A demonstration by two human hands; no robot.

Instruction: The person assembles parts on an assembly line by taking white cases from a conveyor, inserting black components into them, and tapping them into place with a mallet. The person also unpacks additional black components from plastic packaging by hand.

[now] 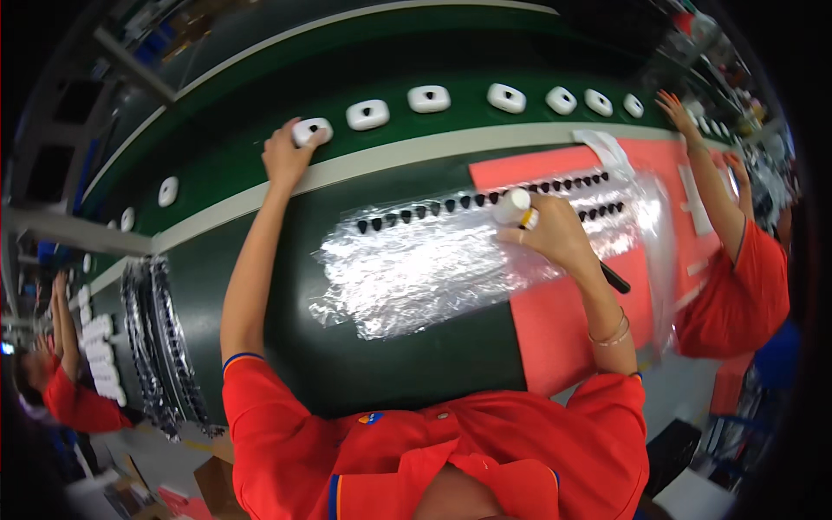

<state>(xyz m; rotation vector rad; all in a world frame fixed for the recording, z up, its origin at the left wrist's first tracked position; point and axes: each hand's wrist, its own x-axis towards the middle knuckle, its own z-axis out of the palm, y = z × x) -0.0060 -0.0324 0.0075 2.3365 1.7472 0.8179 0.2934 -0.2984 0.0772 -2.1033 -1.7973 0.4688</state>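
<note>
My left hand (pixel 289 156) has its thumb and fingers round a white rounded case (pixel 312 133) with a black spot on top, on the green belt. My right hand (pixel 557 232) is closed on a small white bottle (pixel 513 206) with a yellow part, above clear plastic bags (pixel 416 273). Rows of small black pieces (pixel 451 205) run along the upper edge of these bags. A black rod or handle (pixel 614 277) shows below my right wrist; I cannot tell whether my hand holds it. Further white cases (pixel 428 99) stand along the belt.
Pink foam sheets (pixel 555 338) lie under the bags on the dark green table (pixel 416 364). A pale rail (pixel 381 160) divides table from belt. More bagged black pieces (pixel 160 338) lie at left. Co-workers in red sit at left (pixel 78 399) and right (pixel 737 299), one reaching to the belt.
</note>
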